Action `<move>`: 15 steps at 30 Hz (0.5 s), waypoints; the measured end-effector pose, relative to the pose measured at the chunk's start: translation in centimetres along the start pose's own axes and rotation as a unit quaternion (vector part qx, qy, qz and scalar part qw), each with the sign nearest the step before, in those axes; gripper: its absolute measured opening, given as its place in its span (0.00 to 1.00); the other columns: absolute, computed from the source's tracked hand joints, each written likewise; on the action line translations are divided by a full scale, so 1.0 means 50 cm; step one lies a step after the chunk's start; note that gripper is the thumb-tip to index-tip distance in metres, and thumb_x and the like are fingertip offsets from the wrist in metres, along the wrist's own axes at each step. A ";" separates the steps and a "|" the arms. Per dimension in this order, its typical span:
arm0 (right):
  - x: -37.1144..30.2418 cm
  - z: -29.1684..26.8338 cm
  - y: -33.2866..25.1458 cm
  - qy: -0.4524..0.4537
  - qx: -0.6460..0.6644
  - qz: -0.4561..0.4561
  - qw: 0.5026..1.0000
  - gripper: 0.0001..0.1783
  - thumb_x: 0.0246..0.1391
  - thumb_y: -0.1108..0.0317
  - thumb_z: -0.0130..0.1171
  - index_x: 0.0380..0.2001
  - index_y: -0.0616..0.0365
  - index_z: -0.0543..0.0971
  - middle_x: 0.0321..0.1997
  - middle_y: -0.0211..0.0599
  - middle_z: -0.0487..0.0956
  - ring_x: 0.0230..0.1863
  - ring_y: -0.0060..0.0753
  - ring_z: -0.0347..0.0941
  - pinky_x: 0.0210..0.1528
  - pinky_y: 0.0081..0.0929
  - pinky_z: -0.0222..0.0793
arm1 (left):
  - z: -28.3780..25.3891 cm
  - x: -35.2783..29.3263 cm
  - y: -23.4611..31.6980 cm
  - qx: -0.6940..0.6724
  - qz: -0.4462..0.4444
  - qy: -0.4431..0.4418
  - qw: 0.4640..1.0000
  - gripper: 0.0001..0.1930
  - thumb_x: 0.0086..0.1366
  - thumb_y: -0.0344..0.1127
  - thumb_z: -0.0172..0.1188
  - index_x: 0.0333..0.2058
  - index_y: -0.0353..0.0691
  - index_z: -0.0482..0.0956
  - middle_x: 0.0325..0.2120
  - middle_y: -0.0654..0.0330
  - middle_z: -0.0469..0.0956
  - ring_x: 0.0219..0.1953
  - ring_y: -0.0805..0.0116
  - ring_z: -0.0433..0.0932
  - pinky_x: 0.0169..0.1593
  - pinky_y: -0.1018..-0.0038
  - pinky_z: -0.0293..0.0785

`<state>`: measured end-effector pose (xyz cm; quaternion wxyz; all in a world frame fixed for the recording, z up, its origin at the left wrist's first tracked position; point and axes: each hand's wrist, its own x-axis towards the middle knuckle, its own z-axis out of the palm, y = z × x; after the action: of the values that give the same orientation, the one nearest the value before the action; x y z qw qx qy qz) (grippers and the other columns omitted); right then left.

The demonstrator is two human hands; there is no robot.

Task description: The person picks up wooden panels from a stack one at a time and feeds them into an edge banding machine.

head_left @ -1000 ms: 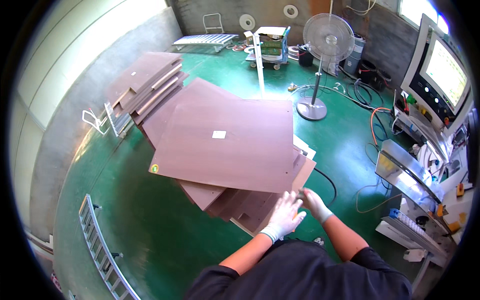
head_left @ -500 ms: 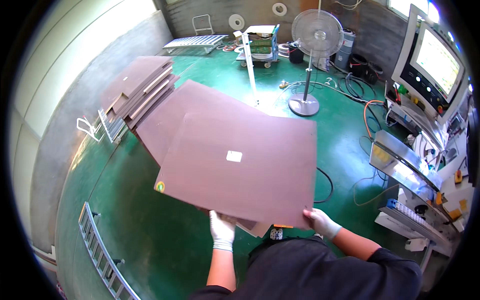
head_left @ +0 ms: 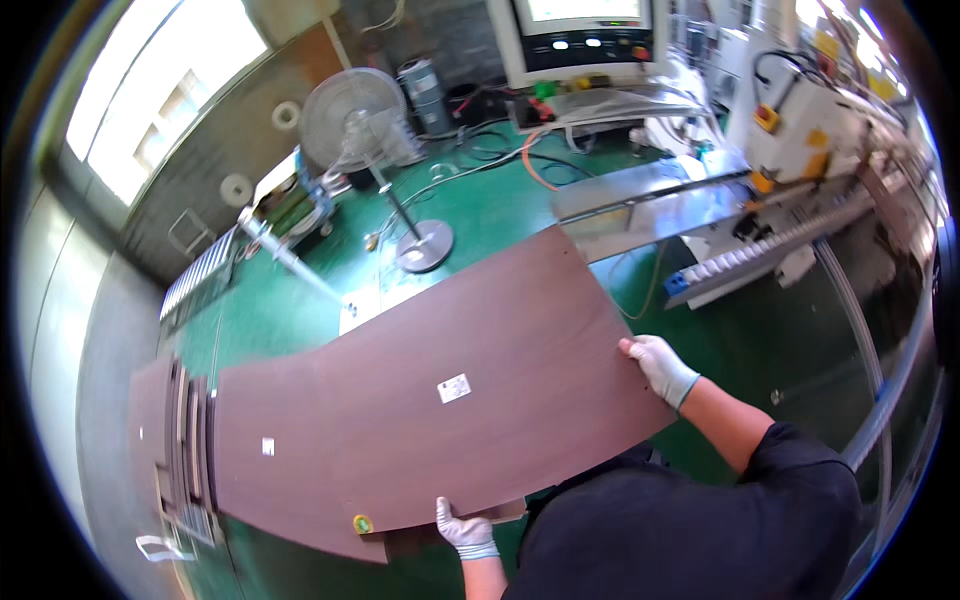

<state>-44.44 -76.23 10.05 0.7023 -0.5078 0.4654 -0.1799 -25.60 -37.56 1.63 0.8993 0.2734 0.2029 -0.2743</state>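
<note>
A large brown board (head_left: 530, 340) stretches in front of me, with a white label (head_left: 453, 388) near its middle and a round yellow-green sticker (head_left: 363, 524) at its near left corner. My left hand (head_left: 465, 530), in a white glove, grips the near edge, thumb on top and fingers hidden beneath. At the right edge my gloved right hand (head_left: 662, 370) is closed round the board, its thumb also on top. Partly covered by this board, a second brown board (head_left: 250, 480) with its own white label lies to the left.
At the far left stand more stacked brown boards (head_left: 148, 420). A standing fan (head_left: 425, 247) is beyond the held board. To the right are a machine with a metal bed (head_left: 640, 215), a control screen (head_left: 585, 40) and a curved rail (head_left: 850, 330). Cables run over the green floor.
My view has swung to the right, toward the machine. Both hands have kept hold of the board, which has turned with me, its right end now nearer the metal bed.
</note>
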 end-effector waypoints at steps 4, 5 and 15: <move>-0.113 -0.154 0.005 0.137 0.073 -0.049 0.987 0.18 0.62 0.60 0.57 0.42 0.68 0.79 0.35 0.35 0.80 0.33 0.26 0.76 0.34 0.27 0.71 | 0.042 0.071 -0.081 0.050 -0.167 -0.074 0.982 0.17 0.64 0.36 0.57 0.52 0.39 0.76 0.51 0.59 0.78 0.55 0.58 0.76 0.60 0.56 0.71; -0.143 -0.201 0.037 0.187 0.095 -0.063 0.976 0.18 0.64 0.60 0.57 0.42 0.68 0.79 0.35 0.35 0.80 0.35 0.26 0.76 0.35 0.27 0.72 | 0.084 0.080 -0.111 0.027 -0.242 -0.074 0.967 0.17 0.63 0.34 0.58 0.51 0.39 0.77 0.51 0.59 0.78 0.55 0.58 0.76 0.60 0.56 0.71; -0.474 -0.291 0.367 0.546 0.249 -0.132 0.789 0.16 0.64 0.57 0.58 0.26 0.57 0.76 0.30 0.27 0.75 0.32 0.20 0.69 0.38 0.24 0.69 | 0.291 0.161 -0.381 0.263 -0.508 -0.241 0.784 0.15 0.62 0.30 0.61 0.48 0.38 0.77 0.46 0.58 0.81 0.51 0.57 0.79 0.60 0.55 0.71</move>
<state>-72.54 -59.26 4.33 0.4029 -0.1887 0.6389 -0.6275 -27.80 -62.75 1.39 0.5426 0.2822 0.0093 -0.7911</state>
